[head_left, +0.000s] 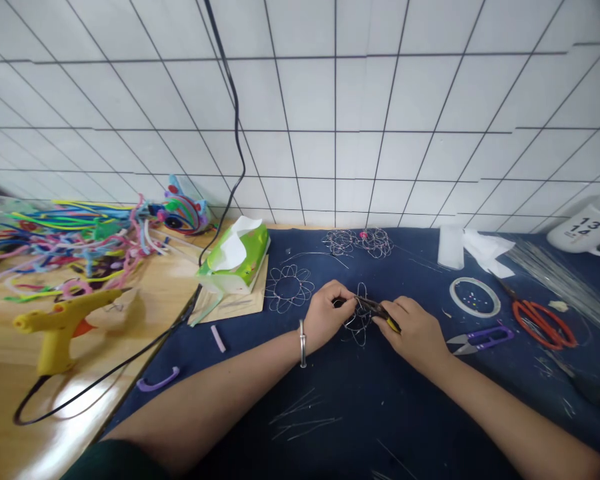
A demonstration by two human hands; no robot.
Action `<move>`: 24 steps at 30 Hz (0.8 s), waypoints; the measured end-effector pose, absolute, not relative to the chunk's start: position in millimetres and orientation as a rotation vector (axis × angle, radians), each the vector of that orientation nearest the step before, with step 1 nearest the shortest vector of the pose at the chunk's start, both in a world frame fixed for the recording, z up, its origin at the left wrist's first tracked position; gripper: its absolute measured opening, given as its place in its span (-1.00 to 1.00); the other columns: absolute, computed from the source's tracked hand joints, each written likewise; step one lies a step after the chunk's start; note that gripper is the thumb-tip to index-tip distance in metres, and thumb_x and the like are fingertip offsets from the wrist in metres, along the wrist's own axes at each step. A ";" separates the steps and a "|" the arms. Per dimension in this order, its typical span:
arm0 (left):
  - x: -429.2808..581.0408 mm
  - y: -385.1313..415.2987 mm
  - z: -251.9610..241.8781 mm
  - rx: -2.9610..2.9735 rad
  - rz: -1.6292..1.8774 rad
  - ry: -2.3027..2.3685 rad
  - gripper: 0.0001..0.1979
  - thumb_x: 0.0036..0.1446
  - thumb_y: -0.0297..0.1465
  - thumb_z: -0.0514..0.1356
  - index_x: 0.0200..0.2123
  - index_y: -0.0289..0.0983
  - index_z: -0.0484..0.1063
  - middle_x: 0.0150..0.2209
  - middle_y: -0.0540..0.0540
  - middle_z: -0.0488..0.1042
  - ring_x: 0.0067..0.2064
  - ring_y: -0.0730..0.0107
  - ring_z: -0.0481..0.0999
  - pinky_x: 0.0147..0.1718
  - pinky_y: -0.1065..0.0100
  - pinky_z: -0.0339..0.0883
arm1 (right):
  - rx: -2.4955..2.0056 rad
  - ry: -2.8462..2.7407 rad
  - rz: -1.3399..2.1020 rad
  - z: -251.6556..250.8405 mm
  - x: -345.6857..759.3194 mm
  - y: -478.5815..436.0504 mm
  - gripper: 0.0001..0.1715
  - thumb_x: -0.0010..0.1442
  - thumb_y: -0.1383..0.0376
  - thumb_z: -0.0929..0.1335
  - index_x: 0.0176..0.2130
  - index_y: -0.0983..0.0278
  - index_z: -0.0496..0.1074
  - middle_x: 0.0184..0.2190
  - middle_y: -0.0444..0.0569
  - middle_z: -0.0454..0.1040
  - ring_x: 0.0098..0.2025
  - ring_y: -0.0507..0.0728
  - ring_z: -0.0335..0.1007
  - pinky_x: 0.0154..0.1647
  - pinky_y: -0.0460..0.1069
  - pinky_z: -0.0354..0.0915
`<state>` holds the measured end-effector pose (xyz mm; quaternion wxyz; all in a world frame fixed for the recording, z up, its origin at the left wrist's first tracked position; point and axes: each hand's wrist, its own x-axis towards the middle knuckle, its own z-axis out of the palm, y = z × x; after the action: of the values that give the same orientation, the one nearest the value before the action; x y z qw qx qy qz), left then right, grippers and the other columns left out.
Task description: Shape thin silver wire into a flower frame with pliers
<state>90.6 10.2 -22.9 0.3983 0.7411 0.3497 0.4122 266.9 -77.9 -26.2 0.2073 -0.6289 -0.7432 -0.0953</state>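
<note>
My left hand [329,312] pinches a wire flower [361,327] made of thin looped petals, in the middle of the dark blue mat. From the other side my right hand [411,331] grips a pair of pliers [379,311] with a yellow and black handle. The pliers' jaws meet the wire close to my left fingertips, which partly hide the spot. To the left of my left hand lies a finished-looking wire flower [289,288], flat on the mat. Two tangled wire shapes [341,242] sit near the wall, one with a pink bit.
A yellow glue gun [65,327] and colourful pipe cleaners [90,240] lie on the wooden table at left. A tissue pack [237,257] stands beside the mat. On the right are purple snips [483,338], red-handled scissors [543,323], a bead dish [475,297], straight wires [565,280] and a mug [587,227].
</note>
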 end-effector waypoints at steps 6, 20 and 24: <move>90.4 9.8 -21.4 1.901 1.028 0.865 -0.93 0.00 -0.50 0.15 -0.51 -0.31 0.37 -0.44 -0.02 0.37 -0.40 0.50 0.36 -0.37 0.42 0.28 | -1.709 -2.103 -0.300 -23.1 270.4 -75.8 -0.75 0.17 0.22 0.23 -0.22 0.29 0.39 -0.41 0.00 0.33 -0.31 0.09 0.26 -0.29 -0.05 0.17; 88.5 12.5 -24.8 1.911 0.958 0.819 -0.93 0.03 -0.49 0.14 -0.47 -0.30 0.40 -0.42 -0.02 0.37 -0.38 0.49 0.36 -0.33 0.40 0.28 | -1.675 -2.164 -0.386 -20.0 276.8 -72.5 -0.77 0.17 0.26 0.22 -0.22 0.28 0.40 -0.44 -0.01 0.32 -0.32 0.09 0.23 -0.28 -0.03 0.14; 88.5 12.6 -23.5 1.918 0.937 0.793 -0.93 0.04 -0.50 0.13 -0.44 -0.29 0.41 -0.40 -0.02 0.38 -0.35 0.48 0.37 -0.31 0.39 0.29 | -1.691 -2.205 -0.409 -18.9 279.2 -71.9 -0.76 0.17 0.25 0.22 -0.22 0.29 0.39 -0.43 0.00 0.31 -0.33 0.10 0.20 -0.27 -0.01 0.13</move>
<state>88.5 12.6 -23.5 0.4190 0.7647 0.3162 0.3736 279.2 -71.9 -18.9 0.1656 -0.5937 -0.7743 -0.1436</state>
